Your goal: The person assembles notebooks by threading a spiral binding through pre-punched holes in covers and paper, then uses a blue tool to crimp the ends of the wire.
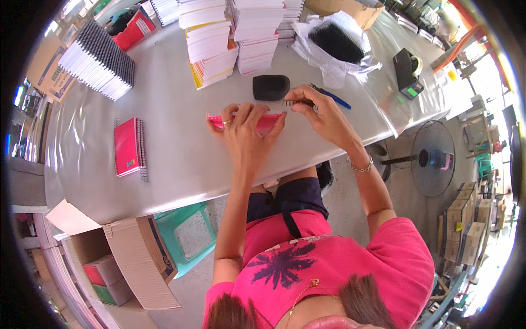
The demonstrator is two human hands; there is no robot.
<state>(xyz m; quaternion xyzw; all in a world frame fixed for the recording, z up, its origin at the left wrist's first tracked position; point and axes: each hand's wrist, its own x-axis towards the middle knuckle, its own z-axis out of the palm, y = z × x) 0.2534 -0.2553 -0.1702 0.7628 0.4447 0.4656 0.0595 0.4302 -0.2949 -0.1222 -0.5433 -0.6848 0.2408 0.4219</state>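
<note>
My left hand (246, 129) is closed around a small pink-covered notebook (268, 122), held on its edge above the table; a row of punched holes seems to run along its upper side. In my right hand (323, 118), thumb and fingers pinch a dark spiral binding coil (290, 102). The coil's free end points at the notebook's right end; I cannot tell whether they touch. Just beyond my hands lies a black rounded pad (270, 88). A blue-handled tool, probably pliers (337, 99), rests behind my right hand. Finished-looking pink spiral notebooks (127, 147) lie at the left.
Tall stacks of loose page blocks (208, 49) stand at the back. A black-coil notebook stack (104, 60) is at far left. Black coils lie on white wrapping (335, 43); a black tape dispenser (406, 74) sits right. Below are an open carton (139, 263), green stool (186, 236) and fan (433, 159).
</note>
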